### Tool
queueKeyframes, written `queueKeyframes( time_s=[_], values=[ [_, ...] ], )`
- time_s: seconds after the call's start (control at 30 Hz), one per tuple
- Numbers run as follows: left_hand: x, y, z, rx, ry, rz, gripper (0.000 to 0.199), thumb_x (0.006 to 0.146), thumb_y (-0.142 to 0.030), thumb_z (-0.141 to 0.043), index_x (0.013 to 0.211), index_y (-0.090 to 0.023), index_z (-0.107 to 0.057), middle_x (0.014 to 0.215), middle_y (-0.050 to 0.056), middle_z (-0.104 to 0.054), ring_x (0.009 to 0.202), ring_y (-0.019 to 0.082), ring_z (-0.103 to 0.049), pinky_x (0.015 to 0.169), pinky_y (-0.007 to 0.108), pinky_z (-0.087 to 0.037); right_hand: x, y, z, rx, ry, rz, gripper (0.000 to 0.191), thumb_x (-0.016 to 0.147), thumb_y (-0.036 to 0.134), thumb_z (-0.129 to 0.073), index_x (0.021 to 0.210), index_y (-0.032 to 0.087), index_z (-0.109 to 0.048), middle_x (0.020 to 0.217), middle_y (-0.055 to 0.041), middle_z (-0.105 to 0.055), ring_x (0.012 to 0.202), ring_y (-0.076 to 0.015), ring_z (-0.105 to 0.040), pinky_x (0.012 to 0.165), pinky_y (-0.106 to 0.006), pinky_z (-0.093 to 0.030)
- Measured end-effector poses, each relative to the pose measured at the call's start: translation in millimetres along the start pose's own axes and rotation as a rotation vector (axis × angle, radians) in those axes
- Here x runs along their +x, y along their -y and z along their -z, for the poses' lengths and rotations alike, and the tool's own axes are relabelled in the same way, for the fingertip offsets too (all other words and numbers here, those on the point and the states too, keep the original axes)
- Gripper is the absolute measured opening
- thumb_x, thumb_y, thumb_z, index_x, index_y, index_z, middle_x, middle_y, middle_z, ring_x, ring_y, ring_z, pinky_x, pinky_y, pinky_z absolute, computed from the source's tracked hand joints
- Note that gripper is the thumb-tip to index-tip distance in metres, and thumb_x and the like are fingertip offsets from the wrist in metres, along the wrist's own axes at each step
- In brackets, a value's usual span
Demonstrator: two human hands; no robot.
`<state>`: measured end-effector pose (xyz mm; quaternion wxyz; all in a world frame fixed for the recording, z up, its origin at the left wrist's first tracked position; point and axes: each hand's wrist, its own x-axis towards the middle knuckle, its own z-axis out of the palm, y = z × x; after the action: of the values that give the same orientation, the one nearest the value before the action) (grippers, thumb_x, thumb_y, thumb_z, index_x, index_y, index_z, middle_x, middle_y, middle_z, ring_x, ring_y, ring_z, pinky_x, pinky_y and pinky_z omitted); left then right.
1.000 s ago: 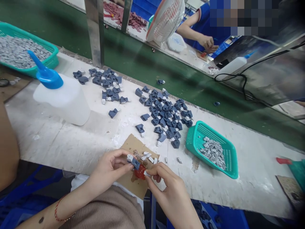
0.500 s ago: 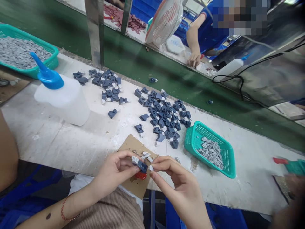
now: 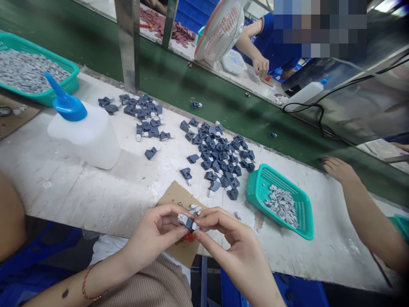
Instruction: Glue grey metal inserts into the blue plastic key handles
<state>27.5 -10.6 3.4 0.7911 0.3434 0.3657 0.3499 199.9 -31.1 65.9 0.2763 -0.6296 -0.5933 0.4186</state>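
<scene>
Between thumb and fingers, my left hand [image 3: 159, 228] grips a small dark blue plastic part [image 3: 189, 223] with a light grey piece on its left end. My right hand [image 3: 223, 234] pinches a small light grey piece [image 3: 194, 227] against the part's right end. Both hands are over a brown cardboard sheet [image 3: 174, 194]. Under the fingers a red object [image 3: 189, 237] is mostly covered. A few loose grey pieces [image 3: 194, 209] lie on the cardboard just behind my fingertips.
Piles of dark blue parts [image 3: 220, 151] spread over the white table [image 3: 137, 187]. A green basket [image 3: 303, 204] of grey pieces stands right; another basket [image 3: 75, 81] and a white bottle [image 3: 92, 140] are left. Beyond runs a green belt [image 3: 166, 81]. A co-worker's arm [image 3: 361, 200] reaches in from the right.
My right hand has moved left, bringing the grey piece against the blue part. A co-worker's arm has reached toward the belt at right. Loose parts on the belt have shifted left.
</scene>
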Motion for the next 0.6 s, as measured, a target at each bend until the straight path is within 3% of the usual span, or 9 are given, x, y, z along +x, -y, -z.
queueKeyframes(
  time_s=[0.23,0.3,0.4,0.6],
  values=[
    [1.2,-2.6,-2.0,-0.032,-0.009,-0.035,0.017,0.078,-0.010,-0.070,0.091,-0.019,-0.071,0.096,0.003,-0.076,0.077,0.014,-0.072,0.074,0.024,-0.060,-0.1,-2.6,4.4,0.156,0.042,-0.076,0.013,0.087,0.033,-0.067,0.097,0.025,-0.072,0.100,-0.0047,-0.071,0.090,-0.0179,-0.067,0.079,-0.027,-0.056],
    [1.6,-4.5,-2.7,-0.044,0.005,-0.033,0.016,0.078,-0.010,-0.070,0.091,-0.020,-0.072,0.096,0.003,-0.077,0.076,0.014,-0.073,0.074,0.023,-0.060,0.0,-5.4,3.1,0.225,0.016,-0.089,0.019,0.091,0.039,-0.063,0.102,0.027,-0.071,0.093,-0.0032,-0.071,0.085,-0.0159,-0.066,0.078,-0.025,-0.055],
    [2.0,-6.3,-3.8,-0.063,0.022,-0.032,0.014,0.079,-0.012,-0.070,0.091,-0.020,-0.073,0.095,0.003,-0.077,0.076,0.015,-0.073,0.074,0.024,-0.060,2.0,-7.8,-4.6,0.305,-0.027,-0.084,0.029,0.094,0.049,-0.055,0.104,0.026,-0.069,0.077,-0.0004,-0.065,0.069,-0.0122,-0.060,0.067,-0.022,-0.052],
    [6.0,-1.8,-6.8,-0.114,0.029,-0.006,0.013,0.079,-0.020,-0.074,0.091,-0.018,-0.069,0.077,0.003,-0.076,0.072,0.018,-0.073,0.070,0.028,-0.059,8.8,-9.3,-24.5,0.466,0.034,-0.159,0.031,0.093,0.051,-0.055,0.105,0.024,-0.065,0.080,-0.0003,-0.064,0.062,-0.0107,-0.057,0.051,-0.018,-0.045]
  ],
)
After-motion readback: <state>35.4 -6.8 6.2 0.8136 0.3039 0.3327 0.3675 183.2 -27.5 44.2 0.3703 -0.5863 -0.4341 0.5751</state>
